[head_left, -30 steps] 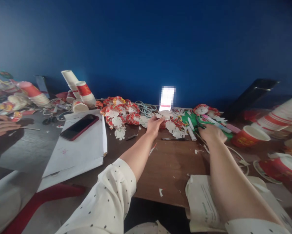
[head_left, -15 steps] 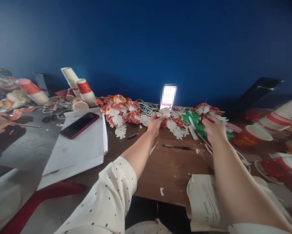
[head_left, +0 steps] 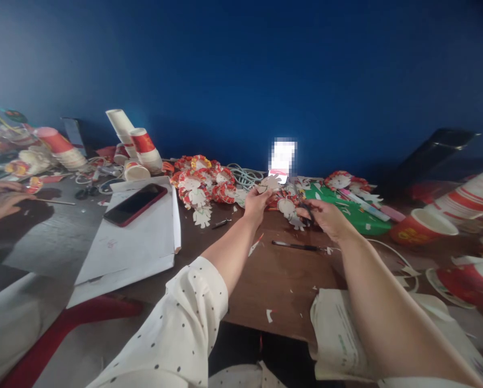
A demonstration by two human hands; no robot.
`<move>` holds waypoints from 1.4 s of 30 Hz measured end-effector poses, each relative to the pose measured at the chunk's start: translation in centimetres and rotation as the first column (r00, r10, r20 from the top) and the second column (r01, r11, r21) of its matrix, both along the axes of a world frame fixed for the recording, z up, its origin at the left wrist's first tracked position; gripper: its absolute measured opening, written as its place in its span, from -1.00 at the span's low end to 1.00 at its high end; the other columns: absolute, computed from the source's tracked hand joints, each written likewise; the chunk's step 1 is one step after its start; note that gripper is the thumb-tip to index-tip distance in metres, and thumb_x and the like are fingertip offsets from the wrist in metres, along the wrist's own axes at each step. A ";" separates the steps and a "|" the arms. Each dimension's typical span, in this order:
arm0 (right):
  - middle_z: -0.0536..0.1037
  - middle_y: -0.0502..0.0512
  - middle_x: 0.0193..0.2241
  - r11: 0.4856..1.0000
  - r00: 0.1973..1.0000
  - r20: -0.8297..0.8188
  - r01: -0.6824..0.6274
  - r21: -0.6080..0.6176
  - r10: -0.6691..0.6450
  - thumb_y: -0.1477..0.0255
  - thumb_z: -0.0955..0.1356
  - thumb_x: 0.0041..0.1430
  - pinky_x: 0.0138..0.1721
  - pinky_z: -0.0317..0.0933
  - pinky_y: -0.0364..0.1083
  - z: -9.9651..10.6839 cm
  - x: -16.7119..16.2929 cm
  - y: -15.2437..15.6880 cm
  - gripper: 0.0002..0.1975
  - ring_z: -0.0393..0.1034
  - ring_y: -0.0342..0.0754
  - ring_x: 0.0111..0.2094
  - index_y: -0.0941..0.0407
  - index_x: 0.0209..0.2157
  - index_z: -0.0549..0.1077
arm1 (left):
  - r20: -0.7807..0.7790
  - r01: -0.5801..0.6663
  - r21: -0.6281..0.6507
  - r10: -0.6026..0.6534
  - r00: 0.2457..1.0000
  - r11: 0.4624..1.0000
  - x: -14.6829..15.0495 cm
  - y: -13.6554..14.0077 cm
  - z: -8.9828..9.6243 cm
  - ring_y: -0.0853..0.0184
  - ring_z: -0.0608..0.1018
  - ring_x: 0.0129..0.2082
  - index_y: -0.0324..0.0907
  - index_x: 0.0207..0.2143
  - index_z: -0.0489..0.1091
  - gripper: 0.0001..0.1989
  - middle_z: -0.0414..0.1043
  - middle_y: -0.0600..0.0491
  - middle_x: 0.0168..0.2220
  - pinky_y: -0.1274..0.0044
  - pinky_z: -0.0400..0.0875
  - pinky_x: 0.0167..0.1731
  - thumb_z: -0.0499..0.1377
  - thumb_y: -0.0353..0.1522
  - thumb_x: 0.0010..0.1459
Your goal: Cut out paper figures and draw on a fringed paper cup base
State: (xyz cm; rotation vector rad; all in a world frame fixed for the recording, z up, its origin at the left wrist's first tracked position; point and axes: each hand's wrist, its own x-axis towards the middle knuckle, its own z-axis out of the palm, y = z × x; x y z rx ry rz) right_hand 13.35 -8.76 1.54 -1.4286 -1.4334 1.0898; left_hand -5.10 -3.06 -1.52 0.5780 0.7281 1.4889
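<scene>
My left hand [head_left: 256, 205] pinches a pale paper cutout [head_left: 268, 184] with a jagged outline, in front of the bright phone screen [head_left: 282, 156]. Close by on the right, my right hand [head_left: 324, 216] is closed on dark scissors [head_left: 308, 210], their blades pointing up and away and partly blurred. Below and between the hands lie more white paper cutouts [head_left: 286, 206] with red frilled paper behind them. A pile of red, white and yellow paper figures [head_left: 196, 186] sits to the left of my left hand.
A black pen [head_left: 295, 246] and paper scraps [head_left: 269, 316] lie on the brown table. Green paper [head_left: 346, 210] is at the right, beside a red paper cup [head_left: 421, 226] and stacked cups. To the left, a phone [head_left: 136, 205] rests on white card [head_left: 132, 253]; another person's hands [head_left: 2, 202] are beyond.
My right hand has moved left with the scissors, from above the green paper to beside the left hand. The left hand still holds the cutout, now showing more clearly.
</scene>
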 end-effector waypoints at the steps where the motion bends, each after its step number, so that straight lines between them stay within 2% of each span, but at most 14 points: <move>1: 0.61 0.04 -0.40 1.000 1.000 0.014 -0.021 -0.019 0.021 0.15 0.57 -0.21 -0.34 0.35 -0.13 0.1 -0.1 -0.1 -0.47 0.48 -0.05 -0.36 0.10 -0.17 0.62 | 0.005 -0.003 -0.003 0.003 1.000 1.000 0.0 0.0 0.0 0.41 0.58 -0.40 -0.22 -0.39 0.43 -0.80 0.52 0.10 -0.44 0.50 0.46 -0.15 0.37 -0.50 -0.09; 7: 0.65 0.04 -0.37 0.989 0.981 0.132 -0.134 -0.060 0.141 0.12 0.56 -0.18 -0.26 0.36 -0.11 -0.3 0.4 0.2 -0.45 0.50 -0.04 -0.34 0.07 -0.13 0.63 | 0.058 -0.020 0.005 0.019 0.998 1.000 0.0 0.0 0.2 0.42 0.57 -0.43 -0.25 -0.37 0.42 -0.82 0.52 0.08 -0.46 0.45 0.46 -0.09 0.33 -0.55 -0.04; 11: 0.65 0.02 -0.34 0.980 0.973 0.135 -0.178 -0.084 0.188 0.14 0.56 -0.17 -0.25 0.36 -0.11 -0.4 0.4 0.3 -0.49 0.50 -0.05 -0.35 0.04 -0.14 0.64 | 0.074 -0.015 0.006 0.014 0.997 1.000 -0.1 -0.2 0.3 0.39 0.60 -0.39 -0.25 -0.35 0.43 -0.79 0.52 0.07 -0.44 0.43 0.45 -0.04 0.36 -0.54 -0.07; 18: 0.65 0.04 -0.34 0.982 0.967 0.174 -0.174 -0.072 0.184 0.14 0.56 -0.19 -0.23 0.35 -0.09 0.2 -0.1 -0.1 -0.48 0.49 -0.03 -0.33 0.05 -0.14 0.65 | 0.078 -0.001 -0.002 0.002 0.997 1.000 -0.1 -0.3 0.4 0.43 0.58 -0.43 -0.25 -0.34 0.41 -0.75 0.51 0.09 -0.46 0.44 0.47 -0.03 0.37 -0.55 -0.09; 24: 0.66 0.07 -0.32 0.988 0.971 0.183 -0.152 -0.034 0.156 0.10 0.56 -0.18 -0.23 0.36 -0.09 0.0 0.2 0.0 -0.42 0.51 -0.01 -0.32 0.09 -0.10 0.64 | 0.058 -0.004 -0.010 0.004 0.998 1.000 -0.1 -0.2 0.2 0.38 0.61 -0.35 -0.25 -0.33 0.41 -0.76 0.52 0.08 -0.44 0.43 0.46 -0.02 0.37 -0.54 -0.07; 29: 0.66 0.06 -0.34 0.989 0.963 0.225 -0.141 -0.034 0.145 0.08 0.56 -0.22 -0.23 0.36 -0.10 0.4 0.0 -0.2 -0.42 0.52 -0.01 -0.32 0.07 -0.13 0.65 | 0.059 -0.002 -0.003 0.002 0.998 1.000 -0.1 -0.2 0.0 0.40 0.60 -0.36 -0.23 -0.37 0.39 -0.76 0.52 0.09 -0.44 0.44 0.47 -0.04 0.38 -0.53 -0.08; 42: 0.66 0.08 -0.35 0.988 0.977 0.158 -0.135 -0.079 0.146 0.07 0.56 -0.23 -0.24 0.39 -0.08 0.4 -0.4 -0.4 -0.38 0.52 -0.02 -0.36 0.09 -0.11 0.64 | 0.074 -0.004 -0.010 0.005 0.997 1.000 0.0 -0.2 0.1 0.43 0.58 -0.43 -0.23 -0.36 0.41 -0.78 0.53 0.10 -0.44 0.43 0.47 -0.04 0.36 -0.55 -0.06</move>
